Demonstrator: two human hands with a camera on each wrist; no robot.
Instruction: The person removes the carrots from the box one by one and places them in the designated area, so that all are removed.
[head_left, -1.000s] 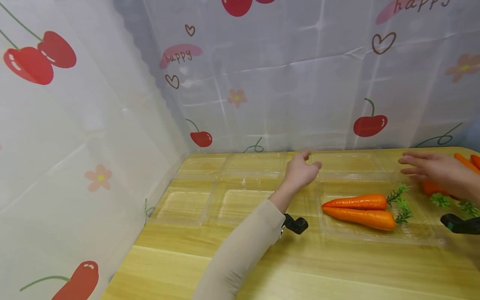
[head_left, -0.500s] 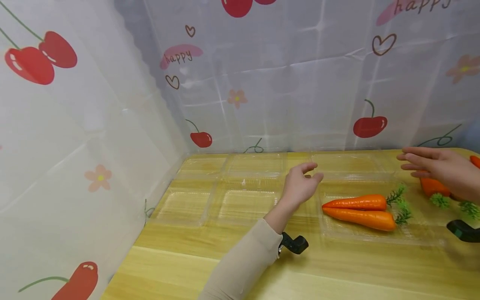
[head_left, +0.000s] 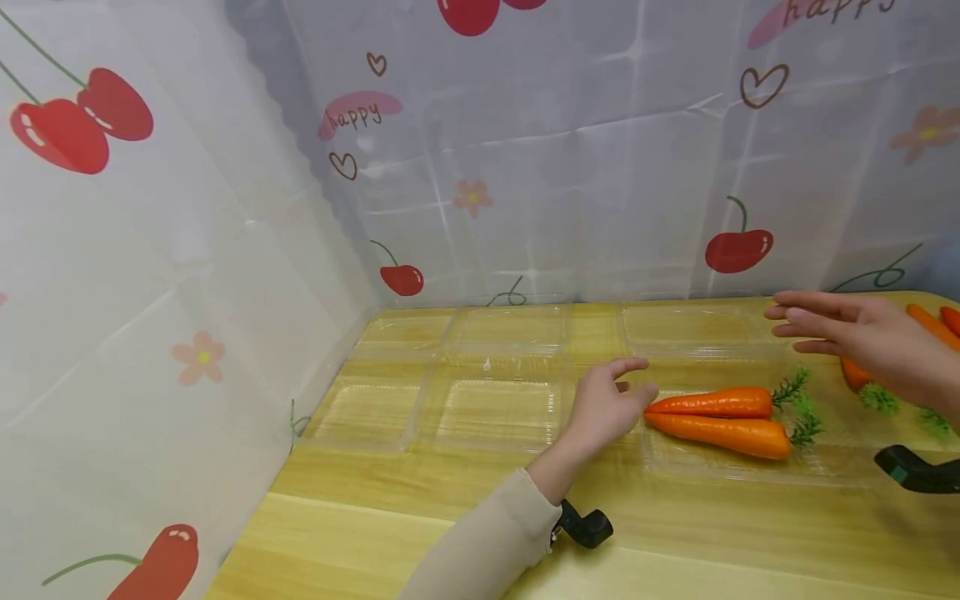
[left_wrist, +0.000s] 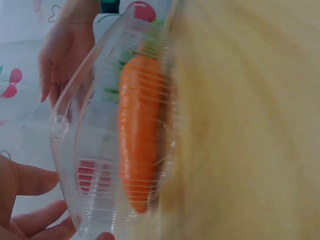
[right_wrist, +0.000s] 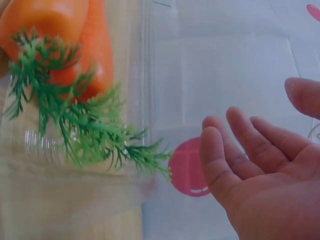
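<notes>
Two orange carrots with leafy green tops, the upper carrot and the lower carrot, lie side by side in a transparent plastic tray. My left hand is at the tray's left end, fingers loosely bent and thumb apart. In the left wrist view its fingertips are close by the tray's rim; whether they touch is hard to tell. Beyond the tray's far right corner hovers my right hand, fingers stretched and holding nothing. The right wrist view has this hand beside the green leaves.
Several more carrots lie at the far right, partly behind the right hand. Other transparent trays stand in two rows on the wooden table. Patterned plastic sheeting rises along the back and left.
My left hand has come back from the far row, nearer and slightly right, to the tray's left end. My right hand has shifted a little left. The two carrots stay put.
</notes>
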